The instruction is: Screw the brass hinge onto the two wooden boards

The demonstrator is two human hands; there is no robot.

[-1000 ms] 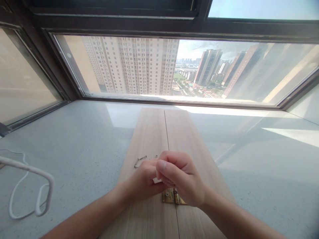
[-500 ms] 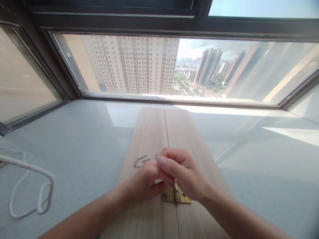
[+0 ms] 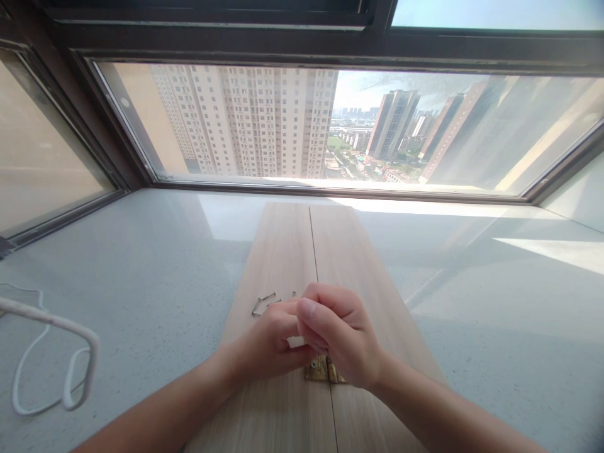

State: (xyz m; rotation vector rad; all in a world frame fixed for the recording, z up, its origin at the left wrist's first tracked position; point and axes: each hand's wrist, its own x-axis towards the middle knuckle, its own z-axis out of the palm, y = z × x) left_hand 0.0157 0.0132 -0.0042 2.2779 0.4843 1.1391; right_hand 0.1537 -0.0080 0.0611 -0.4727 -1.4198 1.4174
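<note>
Two pale wooden boards point(image 3: 287, 251) lie side by side with a narrow seam between them. A worn brass hinge point(image 3: 317, 369) lies across that seam, partly covered by my right hand point(image 3: 342, 333). The fingers of this hand are curled closed over the fingertips of my left hand point(image 3: 278, 340). What is pinched between the hands, if anything, is hidden. My left hand has its thumb and fingers bent toward the right hand, above the hinge. Several screws point(image 3: 264, 302) lie on the left board, just beyond my left hand.
A white curved tube point(image 3: 51, 318) and a white cable point(image 3: 21, 371) are at the left on the speckled sill point(image 3: 141, 283). A dark window frame point(image 3: 330, 192) runs behind the boards, with tall buildings outside.
My right hand has shifted slightly down over the hinge and now covers more of its right leaf. The whole view has moved a little. Both hands remain together.
</note>
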